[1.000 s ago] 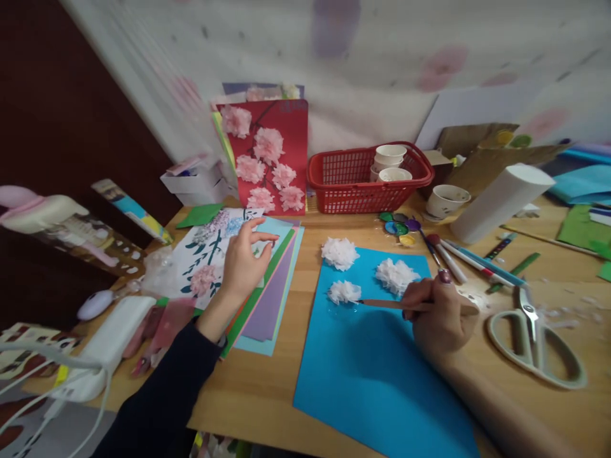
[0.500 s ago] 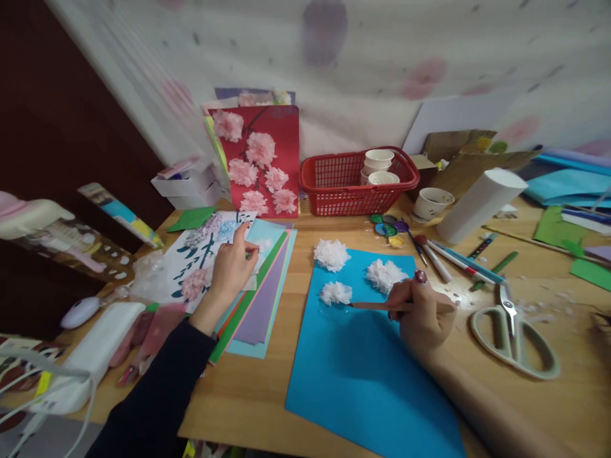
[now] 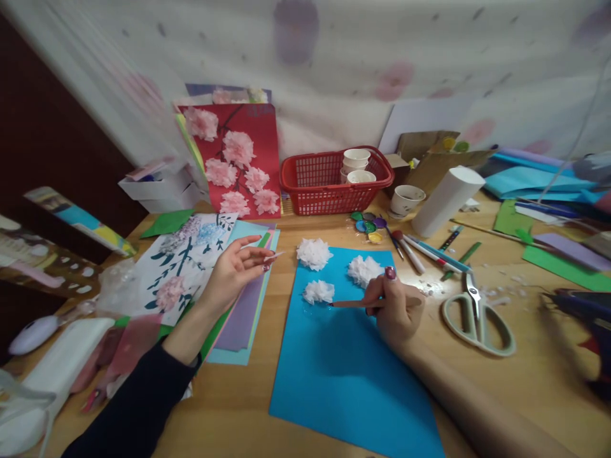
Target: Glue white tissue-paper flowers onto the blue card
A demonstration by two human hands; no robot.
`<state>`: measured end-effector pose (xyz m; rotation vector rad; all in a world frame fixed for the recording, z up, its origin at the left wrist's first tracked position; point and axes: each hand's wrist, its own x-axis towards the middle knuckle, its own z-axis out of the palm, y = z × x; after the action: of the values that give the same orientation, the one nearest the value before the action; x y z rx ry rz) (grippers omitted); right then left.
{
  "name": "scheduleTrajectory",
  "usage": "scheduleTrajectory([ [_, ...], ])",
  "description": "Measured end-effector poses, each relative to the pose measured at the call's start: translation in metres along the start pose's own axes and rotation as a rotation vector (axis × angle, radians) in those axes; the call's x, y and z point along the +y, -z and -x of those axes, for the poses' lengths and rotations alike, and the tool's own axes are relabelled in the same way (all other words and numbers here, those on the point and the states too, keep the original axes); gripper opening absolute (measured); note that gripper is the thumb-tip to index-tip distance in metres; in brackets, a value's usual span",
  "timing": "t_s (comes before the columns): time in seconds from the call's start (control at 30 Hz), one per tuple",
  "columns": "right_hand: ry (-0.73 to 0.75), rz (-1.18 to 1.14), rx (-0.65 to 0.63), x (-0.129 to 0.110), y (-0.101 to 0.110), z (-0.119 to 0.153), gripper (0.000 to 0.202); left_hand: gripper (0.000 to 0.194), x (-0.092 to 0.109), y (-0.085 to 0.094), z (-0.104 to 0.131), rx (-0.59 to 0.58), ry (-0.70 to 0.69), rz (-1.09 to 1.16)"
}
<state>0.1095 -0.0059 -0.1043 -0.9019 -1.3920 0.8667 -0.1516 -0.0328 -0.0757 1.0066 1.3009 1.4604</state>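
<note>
A: What is each grip doing?

B: The right hand [image 3: 396,308] is closed around a brown stick [image 3: 356,304], its dark tip at the four o'clock edge of the smallest white flower [image 3: 319,292]; whether they touch, I can't tell. The left hand [image 3: 238,270] pinches a pale scrap [image 3: 273,256], at ten o'clock from the blue sheet [image 3: 353,381] under the flower.

A: Why hold the stick so flat?

B: Probably so its tip comes in low from three o'clock, keeping the fingers off the petals.

A: And the scrap, above the coloured papers [image 3: 238,327]?

B: Perhaps to keep it away from the glossy specks [image 3: 310,310] beside the flower.

A: The scissors [image 3: 477,321]?

B: On the surface [image 3: 229,407], at three o'clock from the sheet, likely handy for the right hand.
</note>
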Motion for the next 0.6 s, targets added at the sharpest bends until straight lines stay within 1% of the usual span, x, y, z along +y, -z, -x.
scheduleTrajectory([
  [0.07, 0.008, -0.009, -0.007, 0.001, 0.000, 0.000, 0.066, 0.063, -0.002, -0.005, 0.004, 0.006, -0.010, -0.037],
  [0.17, 0.012, -0.011, -0.011, 0.001, 0.000, 0.001, 0.065, 0.058, -0.006, -0.013, 0.009, 0.001, 0.020, -0.024],
  [0.27, -0.002, -0.034, -0.008, 0.000, 0.000, 0.001, 0.064, 0.056, -0.013, -0.021, 0.015, -0.067, 0.079, -0.001],
  [0.33, -0.012, -0.062, -0.010, 0.000, 0.000, 0.002, 0.062, 0.056, -0.018, -0.026, 0.019, -0.110, 0.108, -0.031],
  [0.5, -0.026, -0.090, -0.027, 0.002, 0.000, 0.004, 0.061, 0.052, -0.025, -0.033, 0.028, -0.172, 0.145, -0.118],
  [0.6, -0.041, -0.091, -0.034, 0.003, 0.000, 0.005, 0.064, 0.054, -0.025, -0.034, 0.031, -0.202, 0.151, -0.100],
])
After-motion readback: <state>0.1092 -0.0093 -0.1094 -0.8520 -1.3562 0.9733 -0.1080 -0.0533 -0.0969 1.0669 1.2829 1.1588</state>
